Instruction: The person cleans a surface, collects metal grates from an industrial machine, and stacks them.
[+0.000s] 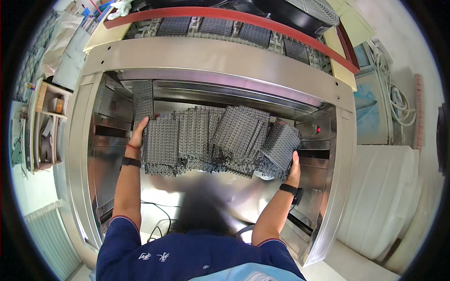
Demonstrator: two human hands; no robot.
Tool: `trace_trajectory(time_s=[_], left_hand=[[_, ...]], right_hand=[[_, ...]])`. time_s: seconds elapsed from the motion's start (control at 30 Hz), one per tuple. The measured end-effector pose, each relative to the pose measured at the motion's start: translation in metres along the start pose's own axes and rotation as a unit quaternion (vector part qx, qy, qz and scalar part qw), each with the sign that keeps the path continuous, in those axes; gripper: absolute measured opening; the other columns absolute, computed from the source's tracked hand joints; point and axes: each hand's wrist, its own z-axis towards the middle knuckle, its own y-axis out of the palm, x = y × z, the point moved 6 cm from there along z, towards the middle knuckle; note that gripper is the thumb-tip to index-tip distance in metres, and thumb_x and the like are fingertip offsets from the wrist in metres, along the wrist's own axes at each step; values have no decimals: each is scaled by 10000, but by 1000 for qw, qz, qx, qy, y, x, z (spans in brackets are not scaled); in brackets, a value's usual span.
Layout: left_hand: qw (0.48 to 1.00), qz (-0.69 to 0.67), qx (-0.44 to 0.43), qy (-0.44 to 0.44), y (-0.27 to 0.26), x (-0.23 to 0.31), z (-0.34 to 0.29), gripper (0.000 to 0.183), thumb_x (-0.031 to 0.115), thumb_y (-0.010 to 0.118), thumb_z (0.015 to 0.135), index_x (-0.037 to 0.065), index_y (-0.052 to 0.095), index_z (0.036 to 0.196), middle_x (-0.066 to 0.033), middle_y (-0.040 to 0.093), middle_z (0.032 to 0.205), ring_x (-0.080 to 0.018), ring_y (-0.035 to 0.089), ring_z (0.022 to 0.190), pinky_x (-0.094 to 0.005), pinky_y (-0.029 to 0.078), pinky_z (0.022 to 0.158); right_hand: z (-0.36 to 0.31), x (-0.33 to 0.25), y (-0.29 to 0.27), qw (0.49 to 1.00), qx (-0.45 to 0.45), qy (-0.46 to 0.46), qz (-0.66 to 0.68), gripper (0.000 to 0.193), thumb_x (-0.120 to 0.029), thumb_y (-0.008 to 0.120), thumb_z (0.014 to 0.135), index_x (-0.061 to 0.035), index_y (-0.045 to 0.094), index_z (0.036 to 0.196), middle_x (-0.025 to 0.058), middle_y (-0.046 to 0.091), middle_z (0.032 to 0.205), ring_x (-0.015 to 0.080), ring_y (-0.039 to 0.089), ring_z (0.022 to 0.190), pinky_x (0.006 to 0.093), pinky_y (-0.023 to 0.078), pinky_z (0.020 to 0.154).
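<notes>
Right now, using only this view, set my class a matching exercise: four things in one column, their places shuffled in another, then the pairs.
Things
1. Left hand
2. Right hand
3. Dark grid pieces
4. Red bar

Places
A. Between the two hands
B. Near the picture's top edge
C. At the pieces' right end
D. At the pieces' left end

Pairs: 1-D, 2-C, 3-A, 4-B

Matt, rough-textured dark grids point(161, 140), apparently plastic, contrast with a machine frame point(211, 55) of smooth, glossy bare metal. A red bar point(234, 15) shows a painted-looking finish, a shirt point(183, 256) is matt navy cloth, a white tub point(379, 196) looks like smooth, faintly shiny plastic, and a shelf point(42, 97) is pale wood.
</notes>
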Motion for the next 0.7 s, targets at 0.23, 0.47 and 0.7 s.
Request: trace_trajectory(time_s=[0.23,0.47,0.7], left_hand=[[997,67,31,11,-29,-19,-31,472,406,514,881,-25,614,1045,-78,615,1032,-143,557,916,-268,414,849],[989,110,-64,71,-16,-23,-87,628,498,495,846,-69,569,1106,-132,611,1054,-192,577,956,-299,425,877],[980,160,-82,83,-24,-36,-139,579,468,473,857,-53,597,1078,-147,608,1080,-209,561,996,-318,402,912]], right_hand=[[-40,-14,16,998,38,-5,-57,895,-572,613,713,88,396,1277,168,447,1287,278,460,1124,352,335,969],[-81,11,-8,998,12,-39,-47,899,-574,628,683,69,405,1270,150,461,1259,275,462,1101,356,333,966],[-104,101,-86,998,-45,-36,17,862,-501,637,692,14,360,1325,123,430,1295,262,411,1166,352,299,997]])
